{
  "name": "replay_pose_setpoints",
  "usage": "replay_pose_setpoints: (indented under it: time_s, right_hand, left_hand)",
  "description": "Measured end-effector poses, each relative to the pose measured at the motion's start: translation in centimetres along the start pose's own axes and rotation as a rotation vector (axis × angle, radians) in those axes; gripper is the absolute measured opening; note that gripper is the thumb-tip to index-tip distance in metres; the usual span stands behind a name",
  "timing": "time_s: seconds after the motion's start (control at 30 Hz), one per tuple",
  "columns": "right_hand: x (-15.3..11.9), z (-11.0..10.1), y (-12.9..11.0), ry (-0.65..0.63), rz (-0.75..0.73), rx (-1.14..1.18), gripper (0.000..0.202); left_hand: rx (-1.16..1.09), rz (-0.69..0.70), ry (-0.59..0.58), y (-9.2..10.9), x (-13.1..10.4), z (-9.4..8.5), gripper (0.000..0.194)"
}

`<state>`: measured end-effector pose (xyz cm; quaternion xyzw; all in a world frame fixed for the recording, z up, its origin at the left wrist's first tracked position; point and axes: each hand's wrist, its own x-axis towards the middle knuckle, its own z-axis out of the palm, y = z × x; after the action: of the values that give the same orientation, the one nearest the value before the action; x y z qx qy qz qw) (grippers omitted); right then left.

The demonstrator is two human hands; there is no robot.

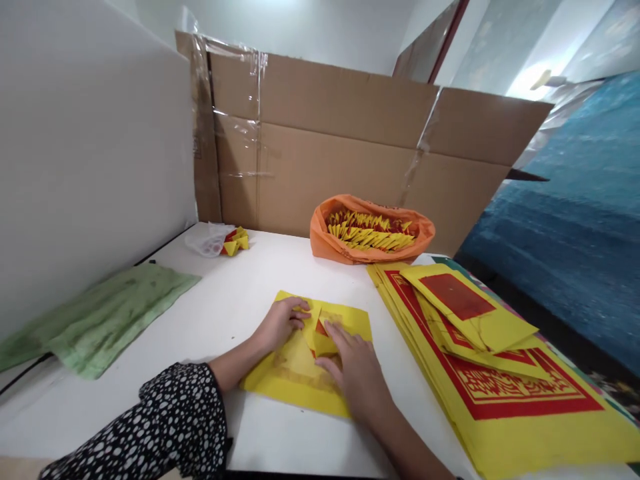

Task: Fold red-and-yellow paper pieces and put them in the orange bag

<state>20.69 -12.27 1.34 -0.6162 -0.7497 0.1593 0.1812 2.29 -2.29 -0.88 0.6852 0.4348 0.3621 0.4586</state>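
Note:
A yellow paper sheet (320, 399) lies flat on the white table in front of me. On top of it is a small folded piece of yellow paper (325, 345) with a red patch showing. My left hand (284, 325) rests at its left side, fingers curled in with the tips against the paper. From the right, my right hand (356, 370) presses on the piece, index finger on top and thumb at its lower edge. Part of the fold is hidden under the right fingers.
Stacked yellow papers with red print (480, 360) lie at the right. An orange bag (327, 247) full of folded yellow and red pieces stands behind. At the back left are a clear plastic bag (207, 240) and folded pieces (237, 241). A green cloth (110, 310) lies left; cardboard (325, 160) walls the back.

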Motion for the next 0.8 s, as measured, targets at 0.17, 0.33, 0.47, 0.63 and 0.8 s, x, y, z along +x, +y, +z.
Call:
replay_pose_setpoints:
  time_s: [0.17, 0.33, 0.47, 0.63, 0.8]
  right_hand:
    - [2.4, 0.8, 0.1, 0.065, -0.065, 0.204, 0.055]
    - [3.3, 1.9, 0.8, 0.125, -0.033, 0.585, 0.019]
    - [4.2, 1.3, 0.4, 0.128, -0.018, 0.902, 0.029]
    - [5.6, 0.0, -1.0, 0.234, -0.060, 1.005, 0.035]
    - [6.2, -0.2, -2.0, 0.177, -0.254, 0.829, 0.034]
  left_hand:
    - [0.022, 0.056, 0.208, 0.9, -1.6, -1.1, 0.026]
    - [-0.410, -0.299, 0.225, 2.2, -2.2, -1.5, 0.040]
    - [-0.615, -0.356, 0.312, 3.2, -2.4, -1.3, 0.051]
    - [-0.772, -0.290, 0.464, 3.7, -2.5, -0.8, 0.041]
    - [-1.010, -0.239, 0.137, 4.0, -2.3, -1.1, 0.027]
